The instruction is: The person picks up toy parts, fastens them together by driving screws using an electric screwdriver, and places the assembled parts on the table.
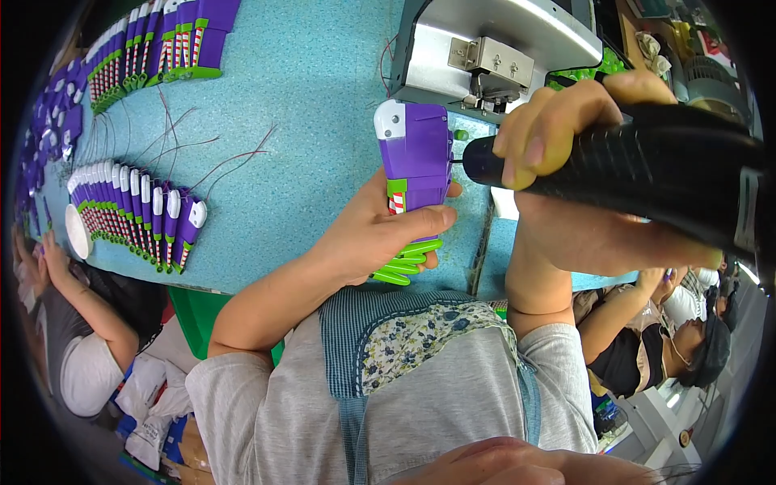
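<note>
Near the middle of the frame the left hand (380,234) is closed around a purple plastic toy part with green fins and a red-and-white striped band (414,162), thumb across its front and fingers wrapped behind, so the part stands up out of the hand with its white rounded tip toward the top of the frame and its green fins poking out below the palm. Just to its right, the right hand (566,137) is clenched around a black ribbed electric screwdriver (647,166), whose thin tip meets the purple part's right side. Both are over the speckled turquoise counter (307,89). Behind them, at the upper centre, stands a grey metal machine with a bracket (493,48). At the left of the frame a row of matching purple-and-white toy parts (137,214) lies side by side on the counter, thin red wires (210,153) trailing from them, and a second row of purple and green parts (162,40) lies at the upper left.
</note>
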`<state>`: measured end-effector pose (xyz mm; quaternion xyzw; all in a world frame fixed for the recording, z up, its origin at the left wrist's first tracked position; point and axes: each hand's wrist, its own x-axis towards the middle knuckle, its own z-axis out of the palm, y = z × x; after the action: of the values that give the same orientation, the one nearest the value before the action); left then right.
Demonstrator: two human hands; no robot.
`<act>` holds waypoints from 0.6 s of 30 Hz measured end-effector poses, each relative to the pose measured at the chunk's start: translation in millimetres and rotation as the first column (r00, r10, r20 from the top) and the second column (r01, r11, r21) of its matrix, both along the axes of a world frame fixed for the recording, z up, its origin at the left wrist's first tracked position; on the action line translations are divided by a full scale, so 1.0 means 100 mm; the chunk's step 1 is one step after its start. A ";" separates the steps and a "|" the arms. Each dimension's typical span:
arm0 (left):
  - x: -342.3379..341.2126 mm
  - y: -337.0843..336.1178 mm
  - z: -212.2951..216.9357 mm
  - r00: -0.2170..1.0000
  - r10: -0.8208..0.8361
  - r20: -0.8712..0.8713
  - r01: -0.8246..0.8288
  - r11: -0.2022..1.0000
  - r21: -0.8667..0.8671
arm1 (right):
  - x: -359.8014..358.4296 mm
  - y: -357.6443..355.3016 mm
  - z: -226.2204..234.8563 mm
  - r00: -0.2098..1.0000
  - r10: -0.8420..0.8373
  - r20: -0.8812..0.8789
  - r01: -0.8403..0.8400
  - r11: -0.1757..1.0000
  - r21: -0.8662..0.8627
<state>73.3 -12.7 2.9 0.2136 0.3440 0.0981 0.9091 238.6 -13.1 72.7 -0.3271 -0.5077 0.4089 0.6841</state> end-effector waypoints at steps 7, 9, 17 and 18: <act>-0.01 0.00 0.00 1.000 -0.026 0.009 0.026 1.000 -0.005 | 0.12 0.02 -0.09 0.988 0.125 -0.088 -0.122 0.992 0.042; 0.00 -0.01 0.02 1.000 -0.015 0.000 0.015 1.000 0.008 | 0.10 0.02 -0.08 0.991 0.104 -0.086 -0.102 0.994 0.038; 0.04 0.01 0.00 0.999 0.024 0.041 -0.024 1.000 0.004 | 0.34 0.27 0.20 0.961 0.103 0.256 -0.166 0.957 0.239; 0.00 -0.01 -0.04 0.998 0.043 0.039 -0.043 0.999 -0.004 | 0.13 0.30 0.15 0.993 -0.066 0.094 0.046 0.979 0.198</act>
<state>72.8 -13.4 -1.2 0.2027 0.3307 0.1213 0.9137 251.4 16.8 87.4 -0.2927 -0.5698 0.3208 0.6977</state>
